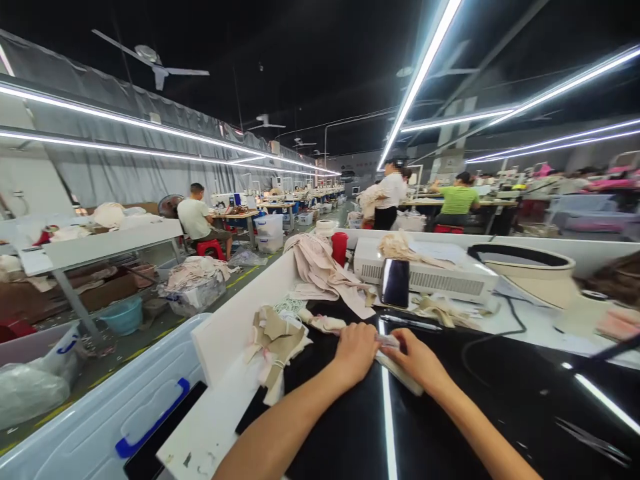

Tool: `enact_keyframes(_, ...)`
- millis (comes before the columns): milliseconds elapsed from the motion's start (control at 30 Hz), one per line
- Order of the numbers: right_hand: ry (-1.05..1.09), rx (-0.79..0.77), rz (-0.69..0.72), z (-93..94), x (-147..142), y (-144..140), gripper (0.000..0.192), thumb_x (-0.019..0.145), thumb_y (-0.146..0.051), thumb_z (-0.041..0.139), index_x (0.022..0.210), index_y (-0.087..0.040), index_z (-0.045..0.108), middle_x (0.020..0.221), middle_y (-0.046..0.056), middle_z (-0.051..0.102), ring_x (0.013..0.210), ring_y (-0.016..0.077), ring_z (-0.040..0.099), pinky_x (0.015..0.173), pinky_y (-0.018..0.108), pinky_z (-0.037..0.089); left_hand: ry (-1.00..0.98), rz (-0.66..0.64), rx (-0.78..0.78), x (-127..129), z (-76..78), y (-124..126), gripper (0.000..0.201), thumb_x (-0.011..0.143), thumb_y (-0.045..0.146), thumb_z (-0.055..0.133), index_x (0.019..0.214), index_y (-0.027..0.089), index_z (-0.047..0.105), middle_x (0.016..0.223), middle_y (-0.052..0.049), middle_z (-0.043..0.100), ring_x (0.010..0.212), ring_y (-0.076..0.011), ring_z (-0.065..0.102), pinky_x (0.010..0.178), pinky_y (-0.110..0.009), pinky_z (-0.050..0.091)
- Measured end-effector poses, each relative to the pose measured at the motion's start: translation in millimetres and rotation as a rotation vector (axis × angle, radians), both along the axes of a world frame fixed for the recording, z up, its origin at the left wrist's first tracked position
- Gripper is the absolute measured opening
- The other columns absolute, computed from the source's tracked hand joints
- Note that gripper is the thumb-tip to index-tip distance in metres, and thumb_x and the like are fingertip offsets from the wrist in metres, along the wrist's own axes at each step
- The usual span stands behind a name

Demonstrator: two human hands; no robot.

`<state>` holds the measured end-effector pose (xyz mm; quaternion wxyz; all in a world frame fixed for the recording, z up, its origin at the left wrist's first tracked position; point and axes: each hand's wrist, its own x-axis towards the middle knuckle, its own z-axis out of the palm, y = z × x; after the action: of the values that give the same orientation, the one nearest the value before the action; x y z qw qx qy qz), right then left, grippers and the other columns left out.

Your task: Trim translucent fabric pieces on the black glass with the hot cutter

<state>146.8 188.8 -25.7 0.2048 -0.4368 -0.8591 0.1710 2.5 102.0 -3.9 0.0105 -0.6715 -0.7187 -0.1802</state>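
Over the glossy black work surface (340,427), my left hand (356,353) is closed, its fingers curled on a cream fabric strip (406,379). My right hand (419,361) pinches the same strip from the other side. A small whitish piece (389,341) shows between the two hands; its kind I cannot make out. Part of the strip hangs below my right hand. Just beyond my left hand lies a rolled cream cloth piece (327,324). A dark pen-like tool (411,323) rests behind my hands.
A phone (395,283) leans against a white vented box (425,267). Fabric scraps (277,340) and pale cloth pieces (320,267) lie to the left, near a red cup (339,248). Tweezers (593,440) are at right. A lidded plastic bin (90,427) stands at left; people work farther back.
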Motion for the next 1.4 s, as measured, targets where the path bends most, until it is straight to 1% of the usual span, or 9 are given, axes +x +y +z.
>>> enact_keyframes(267,-0.039,-0.017,-0.016,14.5,-6,-25,0.027,0.097,-0.036,0.063,0.115,-0.016,0.065,0.116,0.008,0.068,0.101,0.0218,0.068,0.088,0.043,0.057,-0.05,-0.107,0.022,-5,7.8,-13,0.029,0.099,0.037,0.061,0.118,0.015,0.062,0.119,-0.009,0.064,0.11,-0.0253,0.062,0.097,-0.049,0.051)
enact_keyframes(433,0.069,-0.019,0.117,27.9,4,-57,0.026,0.098,-0.036,0.062,0.113,-0.015,0.065,0.108,0.006,0.069,0.092,0.0193,0.068,0.083,0.04,0.058,-0.197,-0.218,-0.042,-13,26.9,-44,0.024,0.099,0.035,0.058,0.113,0.016,0.062,0.112,-0.007,0.064,0.103,-0.0225,0.062,0.094,-0.043,0.049)
enact_keyframes(733,0.119,0.083,0.386,75.9,40,-144,0.015,0.101,-0.029,0.058,0.097,-0.017,0.066,0.093,0.002,0.07,0.088,0.0171,0.065,0.083,0.032,0.05,-0.588,-0.535,-0.559,-19,80.4,-105,0.037,0.071,0.032,0.077,0.105,0.021,0.067,0.096,0.002,0.07,0.091,-0.02,0.064,0.079,-0.027,0.046)
enact_keyframes(833,0.11,0.121,0.42,82.1,54,-169,0.011,0.101,-0.027,0.058,0.101,-0.02,0.065,0.095,0.002,0.072,0.089,0.0176,0.063,0.083,0.029,0.044,-0.744,-0.562,-0.744,-2,77.2,-129,0.039,0.072,0.032,0.073,0.109,0.021,0.065,0.105,-0.002,0.072,0.095,-0.0213,0.068,0.083,-0.031,0.05)
enact_keyframes(933,0.113,0.143,0.434,82.1,69,-185,0.008,0.1,-0.025,0.058,0.1,-0.02,0.065,0.094,0.003,0.071,0.089,0.019,0.062,0.081,0.028,0.042,-0.928,-0.516,-0.835,21,65.6,-149,0.034,0.07,0.038,0.073,0.096,0.019,0.062,0.087,-0.003,0.071,0.076,-0.0173,0.067,0.075,-0.031,0.051)
enact_keyframes(1067,0.12,0.128,0.444,79.8,85,-199,0.007,0.1,-0.023,0.057,0.098,-0.021,0.064,0.094,0.002,0.071,0.087,0.0187,0.062,0.08,0.027,0.043,-1.207,-0.37,-0.92,43,52.3,-164,0.036,0.068,0.044,0.08,0.082,0.017,0.061,0.053,0.009,0.042,0.049,-0.0063,0.037,0.054,-0.023,0.034)
enact_keyframes(1133,0.125,0.105,0.447,79.4,93,-205,0.003,0.098,-0.024,0.061,0.098,-0.022,0.063,0.096,0.0,0.071,0.088,0.0174,0.063,0.08,0.025,0.044,-1.232,-0.357,-0.942,46,48.4,-169,0.037,0.072,0.045,0.08,0.086,0.014,0.066,0.051,0.01,0.034,0.048,-0.0055,0.027,0.051,-0.021,0.024)
enact_keyframes(1233,0.124,0.075,0.455,74.8,106,-212,0.007,0.097,-0.026,0.063,0.104,-0.024,0.063,0.101,-0.001,0.071,0.091,0.0173,0.065,0.082,0.025,0.047,-1.175,-0.35,-0.944,44,43.0,-176,0.037,0.071,0.044,0.085,0.085,0.013,0.07,0.055,0.006,0.043,0.052,-0.0068,0.034,0.05,-0.021,0.023)
enact_keyframes(1400,0.144,0.205,0.526,46.4,125,-210,0.027,0.106,-0.03,0.041,0.125,-0.023,0.059,0.109,0.004,0.071,0.096,0.019,0.066,0.086,0.03,0.053,-1.184,-0.302,-0.898,37,33.4,-190,0.042,0.069,0.05,0.087,0.078,0.016,0.065,0.068,0.003,0.048,0.057,-0.0072,0.038,0.052,-0.02,0.027)
